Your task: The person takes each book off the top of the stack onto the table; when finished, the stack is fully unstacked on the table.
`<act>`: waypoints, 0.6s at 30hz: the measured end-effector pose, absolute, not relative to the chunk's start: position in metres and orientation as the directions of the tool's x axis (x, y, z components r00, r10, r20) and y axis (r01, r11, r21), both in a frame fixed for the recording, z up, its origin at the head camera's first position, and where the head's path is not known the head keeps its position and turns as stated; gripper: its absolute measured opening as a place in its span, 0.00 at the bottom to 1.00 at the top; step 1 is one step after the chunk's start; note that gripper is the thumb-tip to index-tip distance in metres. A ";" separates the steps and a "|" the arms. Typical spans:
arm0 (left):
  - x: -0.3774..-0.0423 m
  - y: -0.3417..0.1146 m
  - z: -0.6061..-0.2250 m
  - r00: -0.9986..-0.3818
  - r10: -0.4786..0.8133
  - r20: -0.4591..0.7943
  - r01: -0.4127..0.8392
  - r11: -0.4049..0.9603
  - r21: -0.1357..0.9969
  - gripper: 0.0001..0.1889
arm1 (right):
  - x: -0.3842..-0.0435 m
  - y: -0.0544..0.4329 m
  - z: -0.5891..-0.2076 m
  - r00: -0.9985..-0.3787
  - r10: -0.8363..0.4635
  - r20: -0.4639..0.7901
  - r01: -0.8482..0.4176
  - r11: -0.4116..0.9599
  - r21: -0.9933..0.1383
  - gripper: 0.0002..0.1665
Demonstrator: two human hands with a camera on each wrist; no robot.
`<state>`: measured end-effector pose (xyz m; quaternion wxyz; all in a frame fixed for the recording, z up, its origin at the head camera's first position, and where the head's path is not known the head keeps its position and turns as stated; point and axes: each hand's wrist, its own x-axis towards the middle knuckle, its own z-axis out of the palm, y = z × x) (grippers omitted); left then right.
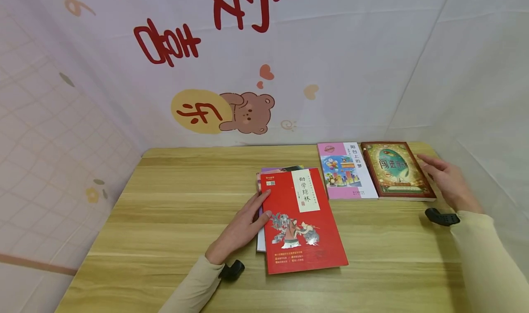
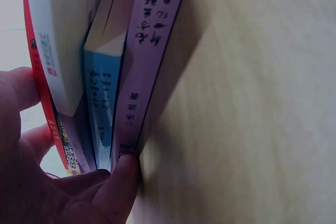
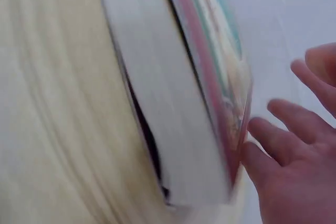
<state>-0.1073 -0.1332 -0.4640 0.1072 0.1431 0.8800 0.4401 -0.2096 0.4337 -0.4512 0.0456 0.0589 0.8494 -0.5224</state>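
In the head view my left hand [image 1: 237, 232] touches the left side of a stack, topped by a red book [image 1: 326, 239] with a white title strip. Two of its fingers reach the red cover's left edge. The left wrist view shows the other fingers against the spines beneath, among them a blue book [image 2: 100, 103] and a purple book [image 2: 137, 77] at the bottom. My right hand [image 1: 452, 184] is beside the right edge of a brown-framed book [image 1: 394, 168], fingers extended. From the right wrist, that book's pages look blurred, the fingers close to its cover edge.
A pink-and-white book [image 1: 340, 168] lies left of the brown-framed one. Both are at the back of the wooden table [image 1: 173, 212], near a white printed cloth [image 1: 351, 51]. Another cloth hangs at the right, behind my right hand.
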 end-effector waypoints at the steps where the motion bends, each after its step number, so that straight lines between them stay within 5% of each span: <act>1: -0.107 -0.133 -0.464 -0.936 0.345 -0.064 0.156 0.572 0.805 0.36 | -0.207 0.431 -0.448 -0.991 0.065 -0.116 0.133 0.495 -0.858 0.36; 8: -0.106 -0.135 -0.464 -0.938 0.341 -0.063 0.156 0.578 0.801 0.37 | -0.183 0.401 -0.427 -0.992 0.105 0.064 0.009 0.582 -0.813 0.32; 18: -0.107 -0.132 -0.463 -0.936 0.345 -0.071 0.149 0.570 0.808 0.37 | -0.147 0.326 -0.416 -0.979 -0.083 0.186 -0.201 0.527 -0.826 0.25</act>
